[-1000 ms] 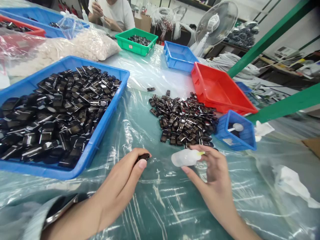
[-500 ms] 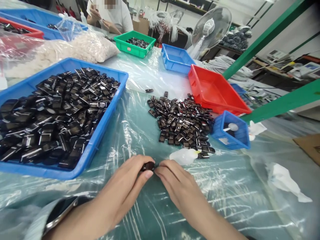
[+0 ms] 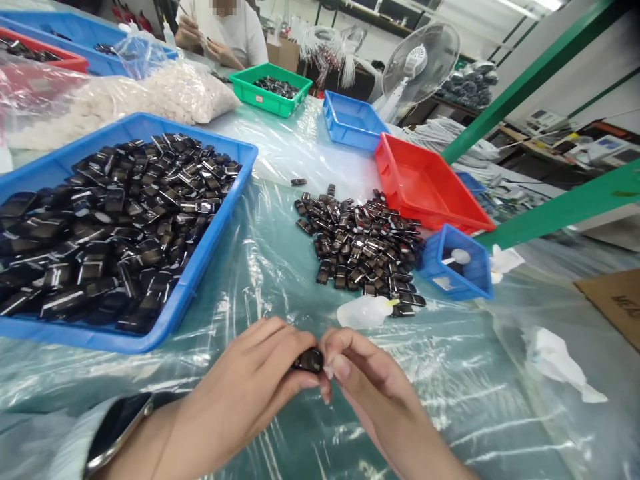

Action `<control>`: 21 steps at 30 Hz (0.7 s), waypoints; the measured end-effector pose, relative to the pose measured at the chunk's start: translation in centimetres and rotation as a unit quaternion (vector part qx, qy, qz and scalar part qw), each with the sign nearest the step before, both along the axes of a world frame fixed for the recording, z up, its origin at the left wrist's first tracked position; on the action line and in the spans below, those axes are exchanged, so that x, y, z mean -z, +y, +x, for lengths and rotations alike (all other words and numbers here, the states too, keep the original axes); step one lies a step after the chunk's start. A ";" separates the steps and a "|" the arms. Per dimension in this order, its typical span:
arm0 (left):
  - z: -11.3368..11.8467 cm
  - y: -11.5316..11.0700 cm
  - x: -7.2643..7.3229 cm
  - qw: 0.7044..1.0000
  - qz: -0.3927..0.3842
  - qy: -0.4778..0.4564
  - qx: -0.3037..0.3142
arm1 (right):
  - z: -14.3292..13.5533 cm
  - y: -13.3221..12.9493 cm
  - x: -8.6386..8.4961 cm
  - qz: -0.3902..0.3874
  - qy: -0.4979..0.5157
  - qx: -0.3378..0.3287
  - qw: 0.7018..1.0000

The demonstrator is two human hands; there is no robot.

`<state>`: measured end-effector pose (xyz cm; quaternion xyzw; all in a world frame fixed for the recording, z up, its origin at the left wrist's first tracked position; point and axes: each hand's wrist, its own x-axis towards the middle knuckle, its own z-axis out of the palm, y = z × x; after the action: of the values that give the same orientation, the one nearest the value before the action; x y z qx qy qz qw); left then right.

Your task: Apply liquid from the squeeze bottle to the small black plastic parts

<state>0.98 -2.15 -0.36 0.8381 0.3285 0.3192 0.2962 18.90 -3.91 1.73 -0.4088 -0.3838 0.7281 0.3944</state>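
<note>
My left hand (image 3: 263, 363) grips a small glossy black plastic casing (image 3: 309, 361) between thumb and fingers, low over the sheeted table. Close against its right end, my right hand (image 3: 373, 373) pinches a tiny whitish translucent piece (image 3: 329, 371), too small to name. Whether that piece touches the casing I cannot tell. Just beyond my hands lies a white squeeze bottle (image 3: 365, 312) with a yellowish tip, on its side. Behind the bottle spreads a heap of similar black casings (image 3: 357, 243).
A blue tray (image 3: 200, 267) full of black casings stands at left. Toward the right are a red tray (image 3: 425, 187), a small blue bin (image 3: 457, 283) with a white spoon-like item, and crumpled tissue (image 3: 563, 367). A green tray (image 3: 270, 100) sits farther back, near a seated person (image 3: 233, 33).
Both hands have come slightly nearer to me. My right hand has turned, showing its thumb and the whitish piece in its pinch. My left hand still holds the black casing.
</note>
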 end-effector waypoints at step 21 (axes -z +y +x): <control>0.1 -0.4 -0.4 0.999 0.041 0.030 0.005 | 0.0 -0.3 0.3 -0.012 0.014 0.017 1.000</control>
<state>1.04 -2.53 0.07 0.8605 0.3199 0.3052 0.2531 18.86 -4.17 1.46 -0.4094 -0.3628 0.7315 0.4071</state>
